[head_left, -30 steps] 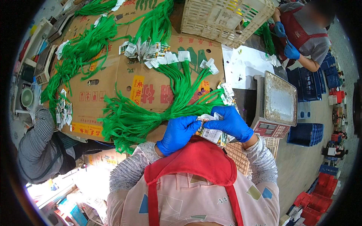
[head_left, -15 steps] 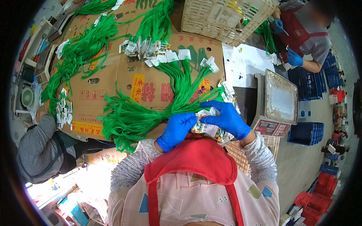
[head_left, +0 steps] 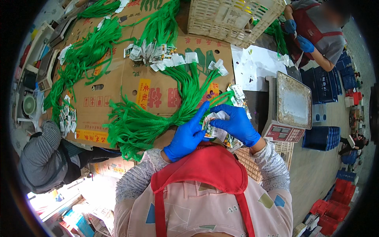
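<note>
Several small printed tags (head_left: 228, 140) at chest height, just above the top of a red apron (head_left: 197, 168); pinched in a thin stack between thumb and fingers of the right hand (head_left: 239, 125), blue-gloved, reaching in from the lower right; facing it, the left hand (head_left: 184, 139), blue-gloved too, loosely spread, one finger stretched straight upward and away from the others; lower fingertips right beside the tags, though cannot tell whether touching; just beyond both hands, a big bundle of green netting (head_left: 136, 128), fanned out toward the left on flattened cardboard (head_left: 114, 71), with white labels (head_left: 238, 94) on ends at the right, near the right hand; farther off, another green bundle (head_left: 164, 25) with a crowded row of labels at the near end; at the left of the cardboard, a long loose green heap (head_left: 92, 47); to the right of the hands, a scale (head_left: 294, 100) with a stained metal tray and a red panel; behind that, white paper (head_left: 248, 65) and a pale plastic crate (head_left: 221, 23); at upper right, a co-worker (head_left: 312, 25) in a red apron and blue gloves; at far left, a grey sleeve (head_left: 43, 152) of another person; on the floor at right, blue crates (head_left: 321, 138) and, nearer, red crates (head_left: 341, 193)
</note>
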Available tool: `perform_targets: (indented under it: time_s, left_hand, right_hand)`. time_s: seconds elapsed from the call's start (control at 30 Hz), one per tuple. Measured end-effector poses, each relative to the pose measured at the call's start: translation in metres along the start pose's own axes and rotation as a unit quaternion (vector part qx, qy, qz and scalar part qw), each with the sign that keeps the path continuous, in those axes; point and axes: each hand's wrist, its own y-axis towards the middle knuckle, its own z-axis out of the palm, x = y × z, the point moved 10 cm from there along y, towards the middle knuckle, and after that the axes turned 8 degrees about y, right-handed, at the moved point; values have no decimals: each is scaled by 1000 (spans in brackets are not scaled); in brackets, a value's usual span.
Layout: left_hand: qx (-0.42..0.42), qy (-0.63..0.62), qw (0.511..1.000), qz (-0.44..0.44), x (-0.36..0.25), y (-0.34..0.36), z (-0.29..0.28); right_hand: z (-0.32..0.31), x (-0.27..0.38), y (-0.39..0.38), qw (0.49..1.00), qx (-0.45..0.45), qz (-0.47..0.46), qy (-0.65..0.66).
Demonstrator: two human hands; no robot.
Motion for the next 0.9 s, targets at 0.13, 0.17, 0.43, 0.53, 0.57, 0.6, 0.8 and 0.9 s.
perform_targets:
  time_s: [0.13, 0.17, 0.43, 0.53, 0.57, 0.6, 0.8, 0.9]
  left_hand:
    - [2, -56, 998, 18, -4, -1, 0]
    - [6, -77, 997, 26, -5, 0, 2]
    - [59, -70, 996, -2, 6, 4, 2]
    - [65, -60, 996, -8, 6, 7, 3]
    - [64, -85, 994, -25, 11, 7, 4]
    - [63, -109, 991, -42, 15, 6, 5]
    - [8, -68, 997, -34, 9, 11, -16]
    - [-20, 19, 1000, 9, -2, 15, -20]
  right_hand:
    - [-4, -5, 2, 999, -4, 34, -8]
    - [-3, -6, 2, 999, 10, 47, 0]
    - [-10, -37, -12, 977, 70, 135, 147]
    - [-12, -46, -19, 963, 61, 184, 185]
    - [-13, -51, -22, 962, 63, 201, 174]
    - [-14, -57, -25, 960, 66, 217, 163]
    - [-20, -46, -23, 965, 42, 121, 228]
    - [-22, -53, -25, 962, 21, 152, 225]
